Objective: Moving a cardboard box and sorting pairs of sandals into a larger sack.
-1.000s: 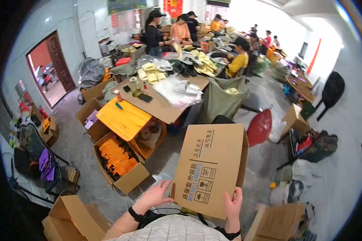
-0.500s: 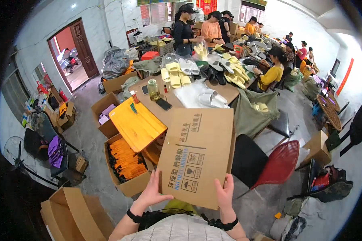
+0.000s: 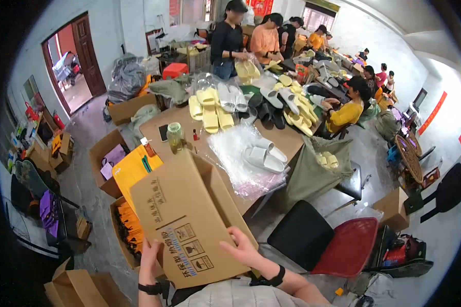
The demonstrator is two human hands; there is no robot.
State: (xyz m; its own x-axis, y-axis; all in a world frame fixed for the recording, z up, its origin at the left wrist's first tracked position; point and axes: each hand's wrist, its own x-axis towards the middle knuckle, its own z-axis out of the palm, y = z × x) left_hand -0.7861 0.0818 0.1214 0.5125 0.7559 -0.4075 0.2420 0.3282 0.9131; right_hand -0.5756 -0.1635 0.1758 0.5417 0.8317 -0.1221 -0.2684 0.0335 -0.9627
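Observation:
A brown cardboard carton [image 3: 161, 202] is held up, tilted, in front of my body. Its hollow inside shows along the upper right side. My left hand [image 3: 150, 257] grips its lower left edge, thumb against the printed face. On the right edge my right hand [image 3: 241, 249] clasps the carton wall, with the thumb on the printed face and the fingertips over the rim. Just beyond the carton, grey-white slippers [image 3: 264, 158] lie on clear plastic bags [image 3: 232, 148] on the brown work table [image 3: 156, 123].
Yellow slippers [image 3: 210, 118], a glass jar [image 3: 174, 137] and a phone [image 3: 163, 133] sit on the table. Left of the carton are a yellow wooden board [image 3: 129, 171] and a box of orange pieces [image 3: 129, 227]. A red-backed chair [image 3: 346, 248] stands right. Several people work farther back.
The carton has moved left and turned, so its hollow side now shows. Both hands moved left with it, keeping their grip. The view has shifted, showing more of the slippers and the red chair.

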